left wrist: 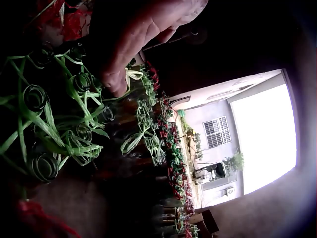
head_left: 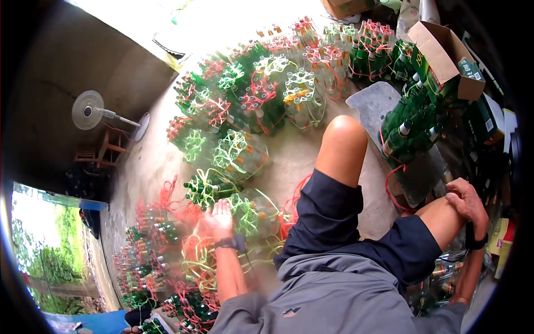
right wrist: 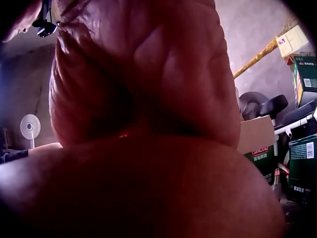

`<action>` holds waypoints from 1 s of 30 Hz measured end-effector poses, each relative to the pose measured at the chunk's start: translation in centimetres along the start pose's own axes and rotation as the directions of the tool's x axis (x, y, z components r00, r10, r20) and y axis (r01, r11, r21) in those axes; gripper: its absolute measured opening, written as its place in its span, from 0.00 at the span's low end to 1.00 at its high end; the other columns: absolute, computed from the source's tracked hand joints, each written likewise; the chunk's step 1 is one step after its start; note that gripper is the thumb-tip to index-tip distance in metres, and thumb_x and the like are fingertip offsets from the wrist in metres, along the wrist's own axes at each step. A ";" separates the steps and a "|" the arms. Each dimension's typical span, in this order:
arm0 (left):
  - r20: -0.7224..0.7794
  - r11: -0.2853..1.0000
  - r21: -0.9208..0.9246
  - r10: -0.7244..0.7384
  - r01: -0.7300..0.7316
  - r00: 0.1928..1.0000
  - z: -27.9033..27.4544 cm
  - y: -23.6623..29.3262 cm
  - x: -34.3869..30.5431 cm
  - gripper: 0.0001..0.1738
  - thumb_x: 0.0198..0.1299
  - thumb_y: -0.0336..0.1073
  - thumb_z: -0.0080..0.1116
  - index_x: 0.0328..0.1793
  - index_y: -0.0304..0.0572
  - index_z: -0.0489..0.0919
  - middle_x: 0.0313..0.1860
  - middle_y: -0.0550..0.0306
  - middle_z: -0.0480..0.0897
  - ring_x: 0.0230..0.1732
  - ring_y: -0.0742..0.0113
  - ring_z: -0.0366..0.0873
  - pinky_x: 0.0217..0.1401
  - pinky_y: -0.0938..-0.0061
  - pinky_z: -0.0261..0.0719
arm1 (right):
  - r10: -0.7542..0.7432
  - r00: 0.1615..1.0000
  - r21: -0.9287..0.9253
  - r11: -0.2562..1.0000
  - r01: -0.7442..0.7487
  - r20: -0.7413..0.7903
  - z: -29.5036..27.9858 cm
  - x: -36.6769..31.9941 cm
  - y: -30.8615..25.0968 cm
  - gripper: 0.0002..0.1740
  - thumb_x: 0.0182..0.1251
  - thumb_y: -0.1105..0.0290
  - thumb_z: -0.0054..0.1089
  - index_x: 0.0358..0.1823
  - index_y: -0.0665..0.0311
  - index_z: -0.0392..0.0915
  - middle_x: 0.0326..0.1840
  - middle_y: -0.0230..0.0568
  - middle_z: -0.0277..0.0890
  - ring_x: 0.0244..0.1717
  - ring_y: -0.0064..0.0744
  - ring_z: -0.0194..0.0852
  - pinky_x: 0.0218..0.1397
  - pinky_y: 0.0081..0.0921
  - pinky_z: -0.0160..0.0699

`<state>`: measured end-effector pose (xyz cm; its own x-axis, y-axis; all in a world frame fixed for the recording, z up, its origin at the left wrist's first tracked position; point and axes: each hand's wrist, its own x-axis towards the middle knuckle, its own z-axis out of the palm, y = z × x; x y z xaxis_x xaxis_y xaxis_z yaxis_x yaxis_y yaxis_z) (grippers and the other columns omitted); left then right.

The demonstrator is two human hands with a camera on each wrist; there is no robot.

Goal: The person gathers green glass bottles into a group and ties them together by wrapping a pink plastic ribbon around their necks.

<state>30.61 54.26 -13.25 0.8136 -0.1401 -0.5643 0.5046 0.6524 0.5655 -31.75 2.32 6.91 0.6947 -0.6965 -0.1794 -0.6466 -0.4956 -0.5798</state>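
Observation:
In the head view my left hand (head_left: 218,220) is over the tied bottles at lower left, its fingers straight. Beside it sits a bundle of clear bottles bound with green plastic string (head_left: 245,211), and just beyond lies a green bottle bundle (head_left: 208,186) with pale string. The left wrist view shows the left hand (left wrist: 143,39) right above bottle mouths (left wrist: 35,97) laced with green string (left wrist: 49,131). My right hand (head_left: 466,201) rests on my knee; in the right wrist view the right hand (right wrist: 148,64) lies against the knee (right wrist: 148,188).
Many string-tied bottle bundles (head_left: 258,97) stand across the floor ahead. Loose green bottles (head_left: 409,125) lie at right near a grey board (head_left: 375,103) and an open carton (head_left: 439,53). Red string (head_left: 392,186) trails by the knee. A fan (head_left: 89,111) stands at left.

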 end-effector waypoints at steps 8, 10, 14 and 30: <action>-0.017 1.000 -0.010 -0.020 0.020 1.000 -1.5 -0.7 -0.1 0.40 0.74 0.51 0.49 0.84 0.31 0.58 0.80 0.41 0.69 0.79 0.44 0.69 0.82 0.48 0.69 | -0.157 0.978 -0.143 0.980 0.138 -0.135 1.5 -0.8 1.7 0.19 0.53 0.67 0.68 0.44 0.70 0.81 0.44 0.50 0.78 0.50 0.54 0.78 0.58 0.39 0.78; -0.041 1.000 -0.017 -0.021 0.020 0.999 -1.7 -0.9 -0.2 0.40 0.74 0.51 0.49 0.84 0.31 0.58 0.81 0.41 0.68 0.80 0.44 0.69 0.82 0.48 0.69 | -0.172 0.974 -0.183 0.972 0.144 -0.146 1.6 -1.0 1.7 0.19 0.52 0.65 0.68 0.43 0.69 0.81 0.44 0.50 0.79 0.50 0.54 0.78 0.58 0.41 0.77; -0.043 0.999 -0.026 -0.027 0.026 0.999 -2.2 -1.1 -0.2 0.40 0.74 0.50 0.49 0.84 0.31 0.57 0.82 0.42 0.67 0.80 0.45 0.68 0.84 0.49 0.67 | -0.187 0.962 -0.223 0.965 0.141 -0.198 2.2 -1.2 2.2 0.19 0.52 0.64 0.68 0.43 0.69 0.81 0.44 0.50 0.79 0.50 0.55 0.78 0.59 0.41 0.77; -0.039 1.000 0.009 -0.019 0.020 0.999 -2.6 -1.3 -0.5 0.38 0.75 0.48 0.48 0.83 0.27 0.58 0.79 0.39 0.70 0.77 0.46 0.71 0.84 0.50 0.67 | -0.187 0.944 -0.283 0.953 0.107 -0.270 2.8 -1.8 1.5 0.18 0.52 0.66 0.67 0.42 0.68 0.80 0.45 0.50 0.79 0.53 0.55 0.77 0.62 0.43 0.76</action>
<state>28.78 55.48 -15.24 0.7918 -0.1236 -0.5982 0.5232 0.6425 0.5598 -33.09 4.24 4.13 0.6917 -0.7057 0.1537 -0.6310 -0.6940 -0.3466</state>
